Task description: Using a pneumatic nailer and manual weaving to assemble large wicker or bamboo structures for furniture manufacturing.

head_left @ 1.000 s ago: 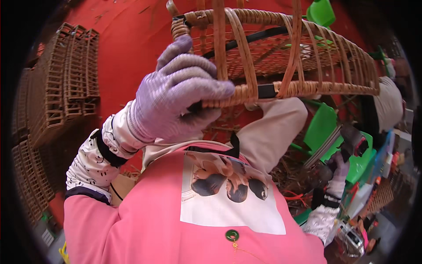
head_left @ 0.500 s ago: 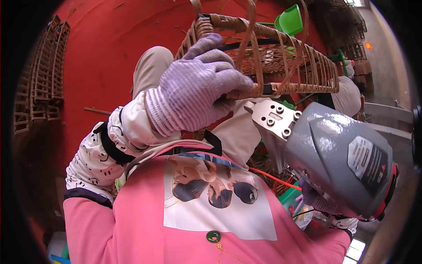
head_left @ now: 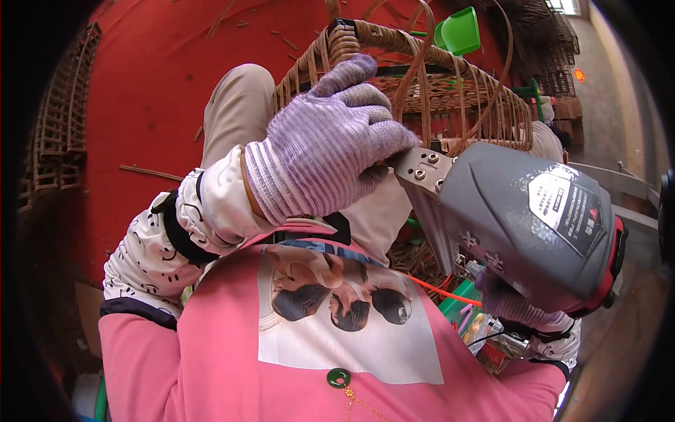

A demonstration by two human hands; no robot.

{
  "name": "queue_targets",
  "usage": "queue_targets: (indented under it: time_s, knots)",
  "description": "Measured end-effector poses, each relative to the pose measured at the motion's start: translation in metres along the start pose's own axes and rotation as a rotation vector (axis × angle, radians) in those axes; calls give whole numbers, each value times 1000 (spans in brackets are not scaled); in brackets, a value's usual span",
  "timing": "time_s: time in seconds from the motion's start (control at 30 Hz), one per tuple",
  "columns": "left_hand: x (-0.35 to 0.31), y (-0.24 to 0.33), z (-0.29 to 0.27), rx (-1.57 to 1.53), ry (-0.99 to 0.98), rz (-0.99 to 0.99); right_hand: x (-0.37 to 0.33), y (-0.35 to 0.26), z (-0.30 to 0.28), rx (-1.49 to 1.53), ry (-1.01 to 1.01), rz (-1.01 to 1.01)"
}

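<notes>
My left hand (head_left: 330, 141), in a striped purple-and-white knit glove, is closed round the near corner of a woven rattan basket frame (head_left: 460, 63). Its thumb lies along the wrapped corner post. In my right hand (head_left: 517, 301), also gloved and largely hidden, is a grey air stapler (head_left: 520, 211) with an orange hose (head_left: 450, 290). The metal nose of the stapler reaches the frame bar right beside my left fingertips; whether it touches the bar is hidden. Loose rattan strips (head_left: 506, 70) curve up from the frame.
Stacked rattan frames (head_left: 63, 112) stand at the left, more at the far right. A green dustpan (head_left: 458, 32) lies beyond the basket on the red floor (head_left: 155, 84), where rattan scraps are scattered. A green tray (head_left: 460, 301) with small items sits below the stapler.
The stapler has moved left and slightly up, so its nose is now against or close to my left fingertips. My left hand keeps its hold while the view has shifted a little.
</notes>
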State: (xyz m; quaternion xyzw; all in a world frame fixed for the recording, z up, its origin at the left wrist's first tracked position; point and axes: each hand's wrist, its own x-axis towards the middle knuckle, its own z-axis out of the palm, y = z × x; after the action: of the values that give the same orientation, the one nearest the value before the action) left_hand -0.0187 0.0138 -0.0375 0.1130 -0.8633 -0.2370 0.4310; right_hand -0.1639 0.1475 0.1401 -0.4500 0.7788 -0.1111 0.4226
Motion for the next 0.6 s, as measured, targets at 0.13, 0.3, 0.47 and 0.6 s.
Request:
queue_targets:
  time_s: [0.13,0.3,0.47,0.6]
  knots:
    - [4,-1,1,9,37,45,7,-5,3,-45,10,8]
    - [1,-2,2,-9,32,32,19,-10,3,-87,-20,12]
    - [0,-4,3,-2,64,54,13,-17,-6,-74,0,52]
    - [1,-3,4,1,25,27,1,-11,-17,-3,49,86]
